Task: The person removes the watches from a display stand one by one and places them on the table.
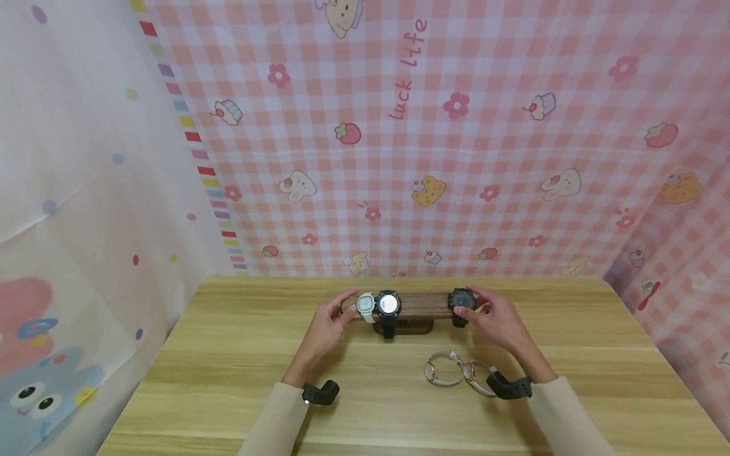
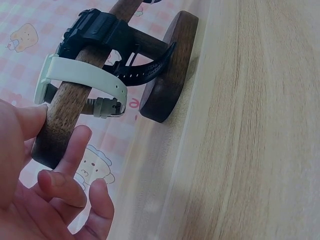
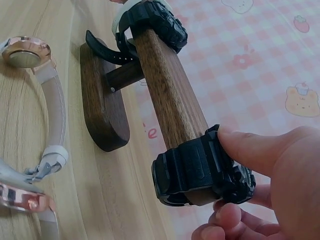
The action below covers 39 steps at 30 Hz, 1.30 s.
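A dark wooden watch stand (image 1: 424, 305) holds a pale green watch (image 1: 365, 305) and a black watch with a lit face (image 1: 389, 304) on its left part, and another black watch (image 1: 462, 300) at its right end. My left hand (image 1: 331, 323) grips the bar's left end (image 2: 57, 132) between thumb and fingers, beside the pale watch (image 2: 82, 73). My right hand (image 1: 497, 320) pinches the right-hand black watch (image 3: 192, 172), which is around the bar's end. The stand's base (image 3: 102, 100) rests on the table.
Two watches with light straps, one on the left (image 1: 443, 370) and one on the right (image 1: 471, 373), lie on the wooden table (image 1: 393, 405) in front of the stand, near my right wrist. A checked pink cloth (image 1: 399, 158) hangs behind the table.
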Available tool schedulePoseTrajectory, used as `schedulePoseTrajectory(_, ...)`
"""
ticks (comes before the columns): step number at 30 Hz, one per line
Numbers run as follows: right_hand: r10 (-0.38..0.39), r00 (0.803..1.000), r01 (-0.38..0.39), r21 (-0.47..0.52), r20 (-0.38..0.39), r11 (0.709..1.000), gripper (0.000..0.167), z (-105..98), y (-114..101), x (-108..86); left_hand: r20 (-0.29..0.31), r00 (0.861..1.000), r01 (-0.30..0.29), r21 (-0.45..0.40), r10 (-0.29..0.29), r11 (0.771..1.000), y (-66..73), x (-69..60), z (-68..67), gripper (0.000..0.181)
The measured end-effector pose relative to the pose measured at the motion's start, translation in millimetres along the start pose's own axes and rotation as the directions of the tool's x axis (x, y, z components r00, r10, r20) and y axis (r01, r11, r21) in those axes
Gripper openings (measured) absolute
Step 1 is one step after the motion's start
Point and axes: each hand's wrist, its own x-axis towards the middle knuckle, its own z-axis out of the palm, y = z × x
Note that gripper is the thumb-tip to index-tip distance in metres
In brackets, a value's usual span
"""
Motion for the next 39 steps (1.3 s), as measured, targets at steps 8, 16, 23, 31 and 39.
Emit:
schedulePoseTrajectory(8,0.031,1.000,-0.030,0.020,-0.008,0.999,0.065,-2,4,-1.2,-0.006,1.000,0.002,-0.014,-0.002,1.000,1.6,-1.5,0.2,0.038)
schedulePoseTrajectory(16,0.071,0.997,-0.071,0.062,0.001,0.996,0.068,-3,6,-0.2,0.001,1.000,0.012,-0.025,-0.012,1.000,1.5,-0.8,-0.6,0.038)
schedulePoseTrajectory(23,0.120,0.993,-0.120,0.120,0.012,0.985,0.066,-4,7,-0.6,0.008,1.000,0.026,-0.035,-0.025,0.999,3.4,-1.0,-0.6,0.040)
schedulePoseTrajectory(31,0.117,0.993,-0.115,0.108,-0.008,0.987,0.067,-7,9,-2.5,0.026,1.000,0.009,-0.020,-0.008,1.000,38.3,-13.8,-4.4,0.039)
schedulePoseTrajectory(39,0.109,0.993,-0.106,0.045,-0.053,0.993,0.067,-15,6,-6.1,0.025,1.000,0.007,-0.019,-0.007,1.000,44.4,-16.6,-6.2,0.038)
